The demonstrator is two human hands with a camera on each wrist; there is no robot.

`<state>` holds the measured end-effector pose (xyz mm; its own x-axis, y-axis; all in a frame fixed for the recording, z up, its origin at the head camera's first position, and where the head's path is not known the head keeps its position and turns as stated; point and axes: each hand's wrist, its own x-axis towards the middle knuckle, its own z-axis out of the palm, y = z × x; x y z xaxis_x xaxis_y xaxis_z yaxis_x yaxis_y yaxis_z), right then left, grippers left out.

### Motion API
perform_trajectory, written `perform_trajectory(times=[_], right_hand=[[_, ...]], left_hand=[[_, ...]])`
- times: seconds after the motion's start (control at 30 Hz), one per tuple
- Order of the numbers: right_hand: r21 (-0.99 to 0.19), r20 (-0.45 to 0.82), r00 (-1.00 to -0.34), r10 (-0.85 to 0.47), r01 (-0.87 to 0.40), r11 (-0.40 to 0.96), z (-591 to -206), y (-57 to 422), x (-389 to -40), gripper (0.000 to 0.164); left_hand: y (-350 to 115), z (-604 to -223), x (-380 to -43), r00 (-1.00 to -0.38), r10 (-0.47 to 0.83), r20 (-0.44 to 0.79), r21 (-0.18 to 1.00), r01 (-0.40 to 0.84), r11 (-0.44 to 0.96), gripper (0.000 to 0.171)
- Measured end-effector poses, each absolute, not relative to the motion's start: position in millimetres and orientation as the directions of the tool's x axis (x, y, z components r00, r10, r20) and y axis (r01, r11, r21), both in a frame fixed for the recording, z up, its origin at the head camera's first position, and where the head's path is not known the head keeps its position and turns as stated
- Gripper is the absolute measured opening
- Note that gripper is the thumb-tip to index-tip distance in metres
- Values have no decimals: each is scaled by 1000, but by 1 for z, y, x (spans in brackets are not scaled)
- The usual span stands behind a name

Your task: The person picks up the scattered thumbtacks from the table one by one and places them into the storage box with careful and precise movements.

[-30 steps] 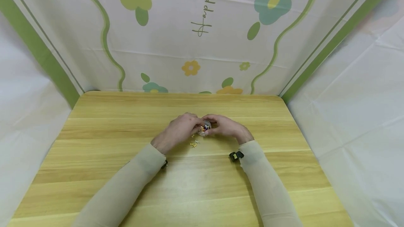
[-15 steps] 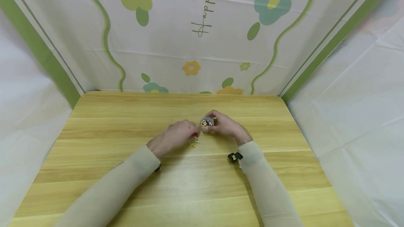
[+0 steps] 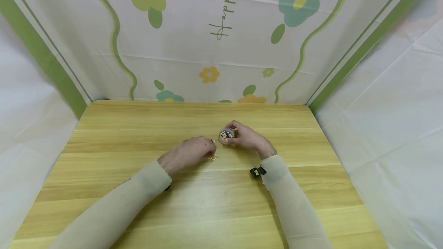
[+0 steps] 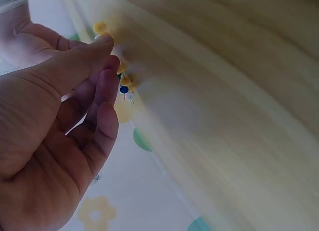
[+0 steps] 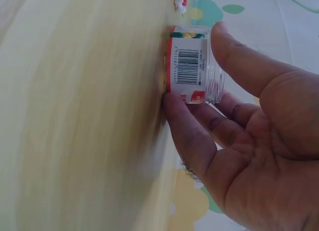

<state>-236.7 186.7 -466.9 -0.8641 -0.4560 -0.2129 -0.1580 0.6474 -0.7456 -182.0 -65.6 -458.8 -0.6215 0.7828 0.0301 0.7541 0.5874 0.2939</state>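
My right hand (image 3: pixel 247 136) holds a small clear plastic jar (image 3: pixel 226 135) of mixed-colour push pins, thumb and fingers around its side. Its threaded mouth has no lid on, and a barcode label (image 5: pixel 188 66) shows in the right wrist view. Left of it, my left hand (image 3: pixel 190 152) is low over the table, thumb and fingertips curled close together. Yellow push pins (image 3: pixel 212 159) lie by those fingertips, and a yellow pin (image 4: pixel 99 27) shows beside the thumb tip in the left wrist view. Whether a pin is between the fingers cannot be made out.
More loose push pins (image 4: pixel 125 85), yellow, blue and white, lie on the wooden table (image 3: pixel 214 210) past the left fingers. A printed floral cloth (image 3: pixel 194 41) hangs behind the table's far edge, with pale cloth (image 3: pixel 387 126) at the sides.
My left hand has drawn back from the jar's mouth, left and nearer the body, to the loose pins. The right hand shifted the jar slightly away, then stayed still.
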Motion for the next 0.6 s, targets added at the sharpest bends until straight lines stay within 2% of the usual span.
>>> perform_trajectory(times=[0.17, 0.4, 0.6], right_hand=[[-750, -214, -862, -460, -157, 643, -467, 187, -237, 50], [-754, -208, -857, -471, -166, 636, -468, 188, -237, 50], [-749, -200, -855, -479, -181, 637, -466, 188, -237, 51]], left_hand=[[-63, -461, -182, -620, 784, 24, 282, 757, 590, 16], [-59, -464, -183, -613, 789, 29, 248, 769, 589, 15], [-58, -462, -184, -651, 759, 14, 242, 739, 629, 19]])
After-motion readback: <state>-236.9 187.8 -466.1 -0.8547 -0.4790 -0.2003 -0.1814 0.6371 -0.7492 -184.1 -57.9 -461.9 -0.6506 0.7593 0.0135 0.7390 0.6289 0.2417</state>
